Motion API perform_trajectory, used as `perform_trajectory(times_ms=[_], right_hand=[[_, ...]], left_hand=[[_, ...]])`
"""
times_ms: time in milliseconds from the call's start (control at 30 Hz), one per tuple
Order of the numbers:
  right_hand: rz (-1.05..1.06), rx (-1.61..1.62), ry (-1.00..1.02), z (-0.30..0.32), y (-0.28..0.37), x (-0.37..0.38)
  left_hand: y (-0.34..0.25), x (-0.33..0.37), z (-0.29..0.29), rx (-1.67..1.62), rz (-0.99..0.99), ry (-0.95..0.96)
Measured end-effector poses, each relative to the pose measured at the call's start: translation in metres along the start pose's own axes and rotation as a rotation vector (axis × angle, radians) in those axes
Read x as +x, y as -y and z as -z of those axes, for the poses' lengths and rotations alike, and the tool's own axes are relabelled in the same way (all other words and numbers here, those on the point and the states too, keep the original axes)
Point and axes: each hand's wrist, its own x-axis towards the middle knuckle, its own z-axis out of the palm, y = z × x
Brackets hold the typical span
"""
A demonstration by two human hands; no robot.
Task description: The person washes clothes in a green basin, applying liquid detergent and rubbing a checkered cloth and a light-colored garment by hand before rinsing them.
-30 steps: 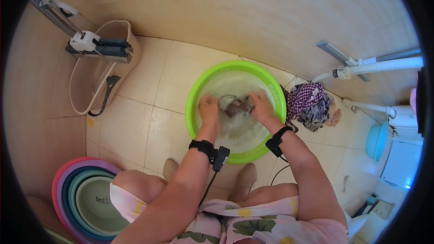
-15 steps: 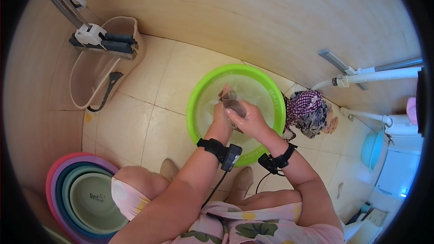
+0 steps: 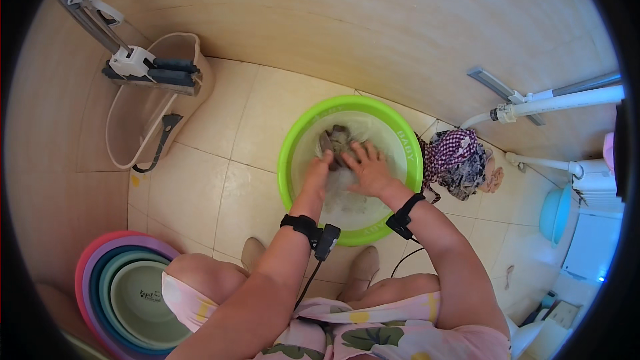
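A bright green round basin stands on the floor in front of me, holding cloudy water. Toward its far side lies a wet, crumpled dark grey cloth, partly under the water. My left hand is seen edge-on and pinches the cloth's near left side; most of its fingers are hidden. Beside it, my right hand is open, palm down with fingers spread, its fingertips at the right edge of the cloth.
A heap of checked and patterned clothes lies right of the basin. Nested basins stand at lower left. Farther left is a beige mop bucket with a sponge mop. White pipes run along the right wall. Straps with cables circle my wrists.
My right hand has let go of the grey cloth and spread its fingers. The cloth has dropped from between my hands into the water. My left hand has shifted slightly.
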Motion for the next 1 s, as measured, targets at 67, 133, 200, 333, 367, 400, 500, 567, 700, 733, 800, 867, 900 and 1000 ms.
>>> perform_trajectory(times_ms=[67,133,200,333,367,400,500,567,700,733,800,867,900,1000], right_hand=[[0.280,-0.021,0.225,-0.009,-0.026,-0.003],[0.195,-0.043,0.112,-0.035,-0.057,-0.008],[-0.312,0.203,0.335,-0.026,-0.039,0.012],[-0.280,1.308,0.388,0.006,-0.025,0.010],[-0.085,1.310,0.379,0.044,0.000,0.014],[0.081,1.295,0.363,0.069,0.013,0.010],[-0.027,1.427,0.481,0.088,0.021,-0.003],[-0.038,1.363,0.315,0.075,0.023,-0.004],[-0.016,0.914,-0.076,0.082,0.055,0.007],[-0.009,0.918,-0.076,0.079,0.055,0.010],[-0.074,0.754,-0.100,0.059,0.040,0.018],[-0.170,0.666,0.010,0.035,0.012,0.026],[-0.251,0.574,0.117,0.028,-0.004,0.031],[-0.520,0.584,0.261,0.009,-0.037,0.028]], left_hand=[[0.004,-0.001,-0.012,0.163,0.170,0.105],[-0.005,-0.009,-0.023,0.165,0.130,0.007],[0.001,0.005,-0.007,0.076,-0.092,-0.116],[-0.012,-0.015,-0.036,-0.591,0.433,0.367],[-0.023,-0.019,-0.027,-0.594,0.416,0.340],[-0.027,-0.022,-0.026,-0.668,0.367,0.343],[-0.045,-0.044,-0.050,-0.678,0.217,0.231],[-0.042,-0.053,-0.056,-0.611,0.113,0.097],[-0.040,-0.056,-0.044,-0.601,0.130,0.251],[-0.042,-0.052,-0.044,-0.665,0.219,0.236],[-0.028,-0.038,-0.057,-0.614,0.167,0.125],[-0.020,-0.030,-0.061,-0.549,0.120,0.016],[-0.026,-0.028,-0.056,-0.362,0.136,0.021],[-0.035,-0.026,-0.041,-0.249,0.136,0.048]])
